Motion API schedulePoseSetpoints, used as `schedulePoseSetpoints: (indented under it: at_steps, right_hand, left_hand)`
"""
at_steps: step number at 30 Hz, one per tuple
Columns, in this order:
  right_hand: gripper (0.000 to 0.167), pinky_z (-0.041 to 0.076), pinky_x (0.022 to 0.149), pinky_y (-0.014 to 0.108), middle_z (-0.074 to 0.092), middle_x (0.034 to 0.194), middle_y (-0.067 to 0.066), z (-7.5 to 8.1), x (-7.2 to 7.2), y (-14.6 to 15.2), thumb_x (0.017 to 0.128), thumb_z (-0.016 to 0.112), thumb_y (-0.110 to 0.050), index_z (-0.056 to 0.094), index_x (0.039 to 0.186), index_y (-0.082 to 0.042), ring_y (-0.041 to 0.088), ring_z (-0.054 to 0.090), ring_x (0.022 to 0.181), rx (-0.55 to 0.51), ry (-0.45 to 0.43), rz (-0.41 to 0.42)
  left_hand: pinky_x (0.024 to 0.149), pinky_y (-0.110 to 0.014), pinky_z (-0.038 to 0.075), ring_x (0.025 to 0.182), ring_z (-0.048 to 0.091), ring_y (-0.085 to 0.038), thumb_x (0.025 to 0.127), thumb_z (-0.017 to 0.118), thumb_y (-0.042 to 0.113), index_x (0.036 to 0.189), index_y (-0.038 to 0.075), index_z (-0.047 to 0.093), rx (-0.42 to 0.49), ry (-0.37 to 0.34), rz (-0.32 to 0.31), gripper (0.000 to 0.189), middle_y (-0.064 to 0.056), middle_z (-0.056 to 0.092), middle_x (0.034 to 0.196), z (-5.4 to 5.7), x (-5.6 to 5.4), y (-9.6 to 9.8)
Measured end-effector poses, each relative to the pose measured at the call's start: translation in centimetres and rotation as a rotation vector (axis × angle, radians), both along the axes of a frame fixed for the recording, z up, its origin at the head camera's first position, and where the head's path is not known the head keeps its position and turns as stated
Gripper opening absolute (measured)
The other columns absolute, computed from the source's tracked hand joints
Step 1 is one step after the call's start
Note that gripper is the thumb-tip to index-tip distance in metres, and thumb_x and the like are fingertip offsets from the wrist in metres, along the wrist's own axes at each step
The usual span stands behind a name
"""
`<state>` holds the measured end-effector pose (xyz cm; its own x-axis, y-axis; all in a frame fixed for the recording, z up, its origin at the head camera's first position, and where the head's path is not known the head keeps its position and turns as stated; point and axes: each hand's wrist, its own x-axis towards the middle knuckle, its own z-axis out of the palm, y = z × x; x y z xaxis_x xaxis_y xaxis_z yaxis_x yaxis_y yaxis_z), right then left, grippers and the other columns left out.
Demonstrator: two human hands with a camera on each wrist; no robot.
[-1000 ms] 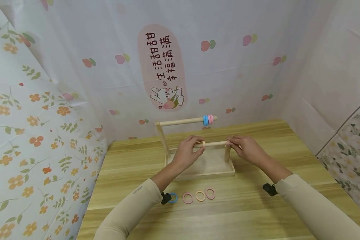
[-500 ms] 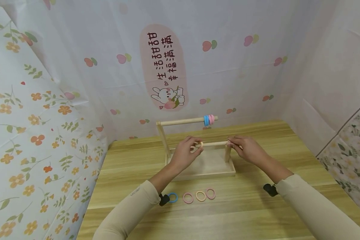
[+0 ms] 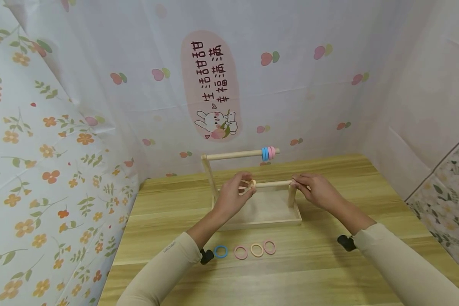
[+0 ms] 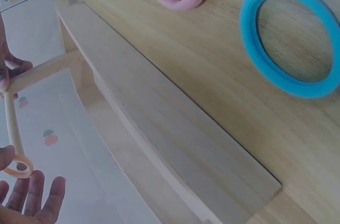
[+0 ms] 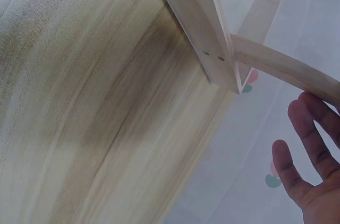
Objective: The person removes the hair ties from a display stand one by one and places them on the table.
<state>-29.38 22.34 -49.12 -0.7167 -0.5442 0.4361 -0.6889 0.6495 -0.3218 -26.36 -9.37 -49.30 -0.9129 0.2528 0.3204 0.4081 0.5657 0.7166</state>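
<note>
My left hand (image 3: 231, 195) pinches a pale orange hair tie (image 4: 31, 166) between thumb and fingers. That tie is at the free end of the lower rod (image 3: 273, 184) of a wooden stand; in the left wrist view the rod's tip shows through its loop. Whether it still encircles the tip, I cannot tell. At the other end, my right hand (image 3: 315, 187) grips the top of the short post (image 3: 292, 197) where the rod joins it. Above, the upper rod (image 3: 233, 155) carries blue hair ties (image 3: 265, 153) and pink hair ties (image 3: 271, 153) near its free right end.
The stand's shallow tray (image 3: 260, 222) rests on the wood-grain table (image 3: 310, 272). In front of it lie a blue hair tie (image 4: 249, 35), two pink ones and a pale yellow hair tie (image 3: 258, 256) in a row. A printed curtain (image 3: 298, 93) hangs close behind.
My left hand has slid the pale orange hair tie leftward along the lower rod to its free end. The right hand keeps its hold on the post.
</note>
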Motion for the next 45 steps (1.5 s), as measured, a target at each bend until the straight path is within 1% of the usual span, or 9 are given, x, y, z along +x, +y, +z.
schedulePoseSetpoints:
  at_steps: [5, 8, 10, 15, 21, 26, 32, 40, 45]
  right_hand:
    - [0.028, 0.067, 0.079, 0.054, 0.080, 0.118, 0.029, 0.1, 0.1, -0.1, 0.098, 0.080, 0.001, 0.078, 0.124, 0.012, 0.044, 0.081, 0.098, -0.004, 0.001, 0.000]
    - [0.029, 0.067, 0.079, 0.055, 0.080, 0.118, 0.030, 0.1, 0.1, -0.1, 0.098, 0.080, 0.001, 0.078, 0.124, 0.012, 0.045, 0.081, 0.099, -0.005, 0.009, 0.001]
    - [0.029, 0.067, 0.079, 0.055, 0.080, 0.119, 0.030, 0.0, 0.1, -0.1, 0.097, 0.080, 0.001, 0.078, 0.124, 0.012, 0.046, 0.080, 0.100, -0.004, 0.006, -0.001]
    - [0.029, 0.067, 0.084, 0.058, 0.079, 0.121, 0.031, 0.0, 0.1, 0.0, 0.099, 0.079, 0.002, 0.077, 0.125, 0.013, 0.048, 0.079, 0.105, 0.007, -0.003, -0.006]
    - [0.030, 0.067, 0.081, 0.057, 0.079, 0.120, 0.031, -0.1, 0.1, 0.0, 0.098, 0.079, 0.002, 0.077, 0.125, 0.013, 0.048, 0.080, 0.102, 0.002, 0.007, 0.001]
    - [0.030, 0.067, 0.077, 0.054, 0.080, 0.119, 0.031, 0.0, 0.2, 0.0, 0.098, 0.080, 0.002, 0.077, 0.125, 0.014, 0.045, 0.081, 0.097, -0.007, 0.017, 0.010]
    - [0.031, 0.067, 0.078, 0.054, 0.080, 0.119, 0.031, 0.1, 0.1, -0.1, 0.098, 0.080, 0.000, 0.077, 0.126, 0.013, 0.045, 0.081, 0.098, -0.001, 0.011, 0.010]
    - [0.031, 0.067, 0.076, 0.052, 0.079, 0.120, 0.031, 0.1, 0.2, -0.1, 0.099, 0.080, 0.000, 0.076, 0.127, 0.013, 0.044, 0.081, 0.097, -0.001, -0.004, 0.012]
    - [0.031, 0.068, 0.077, 0.052, 0.080, 0.120, 0.030, 0.1, 0.2, -0.1, 0.099, 0.080, -0.001, 0.076, 0.127, 0.013, 0.043, 0.082, 0.097, -0.002, -0.006, 0.013]
  left_hand:
    - [0.092, -0.039, 0.069, 0.113, 0.080, -0.030, 0.102, 0.083, 0.015, 0.124, 0.005, 0.065, 0.012, -0.005, 0.018, 0.030, -0.012, 0.078, 0.127, 0.0, 0.2, -0.3]
    - [0.093, -0.040, 0.069, 0.113, 0.080, -0.028, 0.103, 0.082, 0.015, 0.118, 0.006, 0.065, 0.004, -0.002, 0.027, 0.024, -0.011, 0.078, 0.125, 0.2, 0.4, -0.5]
    - [0.094, -0.043, 0.069, 0.114, 0.080, -0.029, 0.104, 0.081, 0.015, 0.119, 0.006, 0.066, 0.006, -0.005, 0.029, 0.023, -0.012, 0.078, 0.127, 0.3, 0.5, -0.6]
    - [0.096, -0.047, 0.068, 0.117, 0.079, -0.029, 0.105, 0.079, 0.014, 0.120, 0.007, 0.068, 0.011, 0.001, 0.029, 0.020, -0.012, 0.076, 0.132, 0.3, 0.8, -1.1]
    - [0.095, -0.045, 0.069, 0.117, 0.078, -0.029, 0.105, 0.078, 0.012, 0.119, 0.005, 0.072, 0.021, 0.028, 0.027, 0.016, -0.013, 0.075, 0.132, 0.2, 1.0, -1.5]
    - [0.093, -0.036, 0.069, 0.114, 0.078, -0.027, 0.106, 0.077, 0.011, 0.120, 0.005, 0.074, 0.014, 0.052, 0.027, 0.016, -0.012, 0.075, 0.129, 0.4, 1.1, -1.6]
    - [0.090, -0.028, 0.068, 0.113, 0.078, -0.025, 0.106, 0.077, 0.011, 0.121, 0.006, 0.076, 0.005, 0.093, 0.036, 0.017, -0.011, 0.075, 0.130, 0.3, 1.1, -1.9]
    - [0.086, -0.029, 0.068, 0.109, 0.076, -0.025, 0.107, 0.076, 0.011, 0.123, 0.005, 0.075, -0.013, 0.148, 0.025, 0.017, -0.011, 0.075, 0.130, 0.2, 1.2, -2.1]
    - [0.085, -0.034, 0.069, 0.103, 0.074, -0.025, 0.108, 0.074, 0.012, 0.122, 0.005, 0.076, 0.001, 0.173, -0.006, 0.016, -0.012, 0.073, 0.127, 0.3, 1.3, -2.0]
